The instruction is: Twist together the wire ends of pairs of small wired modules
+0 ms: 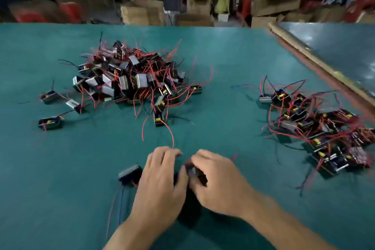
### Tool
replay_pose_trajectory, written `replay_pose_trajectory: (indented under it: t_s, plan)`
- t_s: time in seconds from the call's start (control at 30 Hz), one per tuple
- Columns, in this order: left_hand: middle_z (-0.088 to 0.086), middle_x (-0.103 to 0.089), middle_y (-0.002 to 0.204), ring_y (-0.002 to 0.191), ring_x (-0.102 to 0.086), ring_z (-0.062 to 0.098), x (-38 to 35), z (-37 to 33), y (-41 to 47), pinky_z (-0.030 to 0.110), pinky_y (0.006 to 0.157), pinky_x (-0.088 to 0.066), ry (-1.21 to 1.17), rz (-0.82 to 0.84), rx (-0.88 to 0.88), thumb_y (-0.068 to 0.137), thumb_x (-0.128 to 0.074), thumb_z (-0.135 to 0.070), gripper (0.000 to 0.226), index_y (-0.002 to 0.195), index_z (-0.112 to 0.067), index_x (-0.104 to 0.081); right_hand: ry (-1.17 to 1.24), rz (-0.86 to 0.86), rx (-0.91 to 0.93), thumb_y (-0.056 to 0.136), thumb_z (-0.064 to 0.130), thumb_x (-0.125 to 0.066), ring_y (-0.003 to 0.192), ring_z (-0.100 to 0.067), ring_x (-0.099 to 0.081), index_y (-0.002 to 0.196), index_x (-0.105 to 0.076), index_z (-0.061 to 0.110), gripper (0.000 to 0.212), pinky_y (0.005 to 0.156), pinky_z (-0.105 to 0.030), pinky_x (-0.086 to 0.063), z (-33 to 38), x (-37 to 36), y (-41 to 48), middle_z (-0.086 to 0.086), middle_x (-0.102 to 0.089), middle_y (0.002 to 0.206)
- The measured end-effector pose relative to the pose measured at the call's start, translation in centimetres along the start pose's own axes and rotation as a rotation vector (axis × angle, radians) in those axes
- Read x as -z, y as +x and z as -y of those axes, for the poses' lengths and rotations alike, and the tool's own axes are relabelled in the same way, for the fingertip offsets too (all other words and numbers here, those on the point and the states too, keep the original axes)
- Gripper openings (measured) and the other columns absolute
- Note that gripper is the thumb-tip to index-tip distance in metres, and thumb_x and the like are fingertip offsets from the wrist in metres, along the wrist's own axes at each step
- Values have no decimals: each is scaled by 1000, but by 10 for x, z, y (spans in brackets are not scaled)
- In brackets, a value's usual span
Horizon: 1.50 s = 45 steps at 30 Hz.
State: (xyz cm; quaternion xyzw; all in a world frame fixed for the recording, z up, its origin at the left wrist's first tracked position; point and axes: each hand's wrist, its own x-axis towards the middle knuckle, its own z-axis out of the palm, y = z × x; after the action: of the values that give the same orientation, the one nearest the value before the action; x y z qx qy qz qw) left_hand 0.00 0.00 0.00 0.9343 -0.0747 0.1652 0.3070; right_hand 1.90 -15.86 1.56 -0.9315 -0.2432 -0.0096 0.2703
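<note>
**Hands meet over one module, near side of the big pile**

On the green counter, three strays lie just left of the big pile, a heap of dark modules with metal faces, yellow parts and red and black wires sticking out.

On the near side of the big pile, well apart from it, a lone module sits with a blue and a red lead trailing towards the person. Just right of it the left hand lies palm down with bent fingers. A red wire runs from the big pile's nearest module to those fingertips, but blur hides whether they pinch it or hold anything.

The right hand is close against the left, thumb side to thumb side. Its thumb and fingers curl round a dark module, the one being worked on, which lies between the two hands. A short red end pokes out past the right knuckles.

Far right of the big pile, a small pile of modules with tangled wires spreads along the counter's right edge. Beyond the big pile, past the counter's far edge, stand boxes.
</note>
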Motion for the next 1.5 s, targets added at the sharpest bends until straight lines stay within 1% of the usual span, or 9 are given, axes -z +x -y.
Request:
replay_pose_trajectory:
  t_s: [0.13,0.27,0.37,0.5,0.67,0.83,1.03,1.2,1.5]
  plan:
    - [4,-57,115,110,-52,22,11,0,-6,29,96,-38,-13,-99,-83,90,-51,-20,27,113,-10,-61,-78,-5,47,81,43,-50,80,-24,-59,83,-60,24,22,72,-37,-48,12,-1,-2,4,-58,80]
    - [5,-59,110,106,-54,24,31,6,-26,18,86,-33,-67,-242,-11,82,-58,5,27,105,-6,-66,-178,53,-28,80,37,-65,93,-27,-64,96,-69,22,22,76,-35,-51,22,-2,-12,-1,-70,93]
    - [5,-57,118,117,-48,27,33,16,-21,30,95,-36,50,-263,65,80,-57,0,36,114,-8,-63,-144,-27,-78,82,38,-66,90,-26,-64,91,-67,22,19,72,-34,-49,20,2,-2,3,-72,91]
    - [1,-46,128,122,-39,25,20,15,-14,36,98,-31,327,19,205,81,-51,-12,46,126,-20,-47,-90,-58,-151,83,38,-59,80,-23,-61,99,-62,31,17,70,-31,-46,6,6,12,8,-70,85]
    - [3,-52,117,112,-46,24,16,12,31,34,93,-40,85,183,59,78,-54,-2,40,116,-16,-56,-5,-187,-152,85,32,-66,77,-19,-62,101,-65,31,16,70,-28,-46,-15,8,33,10,-68,80]
    - [-4,-62,96,83,-57,13,9,19,50,31,85,-48,-122,10,75,82,-67,-8,19,92,-23,-60,71,-294,-172,84,34,-68,67,-7,-58,110,-63,34,26,67,-28,-45,-43,0,25,15,-67,76]
    - [-18,-64,93,94,-56,4,18,20,43,25,83,-46,-99,51,-55,77,-63,-18,21,95,-28,-66,-20,-161,-195,84,36,-67,69,-8,-57,96,-66,36,12,67,-27,-44,-56,17,24,19,-63,69]
    - [-10,-63,95,99,-44,10,15,16,37,33,86,-44,39,168,-146,77,-69,-19,26,102,-23,-69,-69,-167,-246,82,36,-69,75,-11,-58,88,-70,30,9,74,-29,-48,-53,22,22,14,-64,77]
    - [-20,-62,61,61,-56,-1,15,22,38,11,57,-38,-76,-63,116,76,-74,-18,23,67,-35,-60,18,-163,-312,80,30,-65,64,-12,-61,67,-67,28,13,61,-24,-44,-48,22,21,12,-65,59]
